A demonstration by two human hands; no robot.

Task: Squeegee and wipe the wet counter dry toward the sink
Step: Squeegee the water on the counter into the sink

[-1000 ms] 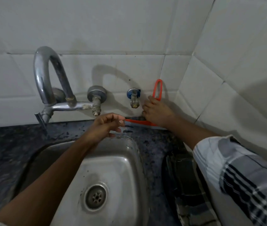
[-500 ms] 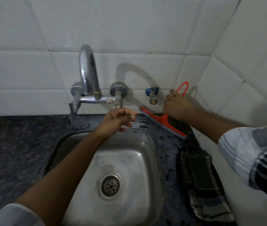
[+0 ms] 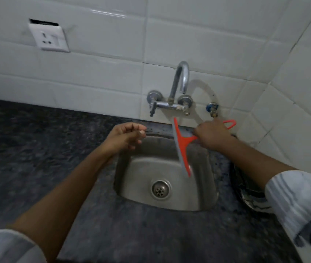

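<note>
The right hand (image 3: 212,135) is clenched around the handle of the orange plastic squeegee with a grey rubber blade (image 3: 182,147); the handle's loop end protrudes past the hand toward the corner of the white tiled wall (image 3: 94,73). The blade runs from just below the chrome wall-mounted tap (image 3: 177,92) down over the basin of the square stainless-steel sink (image 3: 124,168), held above the sink rather than on the dark speckled stone bench (image 3: 37,149). The left hand (image 3: 126,136) hangs over the sink's rear left rim with fingers loosely curled, grasping nothing. A dark crumpled cloth (image 3: 245,190) lies on the bench right of the sink, partly hidden by the right forearm. A white wall socket (image 3: 49,39) sits on the tiles at upper left.
</note>
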